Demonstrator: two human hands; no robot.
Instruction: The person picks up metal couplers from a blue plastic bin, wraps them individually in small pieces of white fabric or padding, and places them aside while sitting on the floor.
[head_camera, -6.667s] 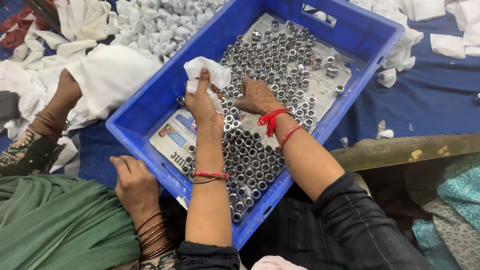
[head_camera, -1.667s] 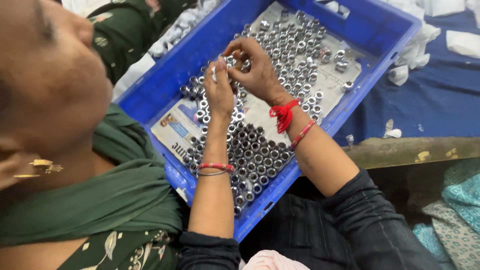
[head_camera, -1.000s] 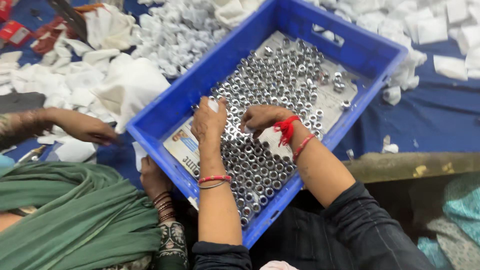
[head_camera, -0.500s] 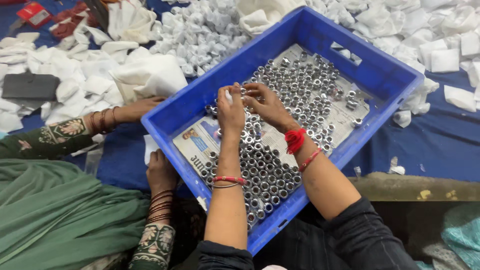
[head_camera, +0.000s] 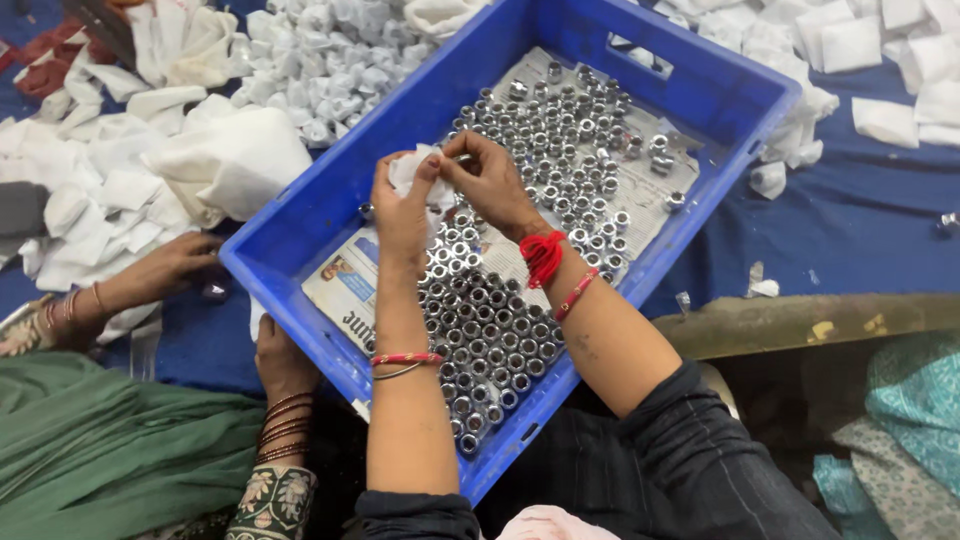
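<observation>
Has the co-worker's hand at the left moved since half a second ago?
Yes. That other person's hand has come back toward the blue crate's near-left corner; earlier it reached further up beside the crate's left wall, near the white paper pieces.

I see a dark blue cloth (head_camera: 860, 215) spread as the working surface, running well out to the right of where the fingers pinch. Its near edge ends at a worn, paint-flecked ledge (head_camera: 800, 325) below. Light is even and soft, without hard shadows.

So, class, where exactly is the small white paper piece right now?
The white paper piece is pinched between the left hand and right hand, above the shiny metal nuts inside the blue crate.
</observation>
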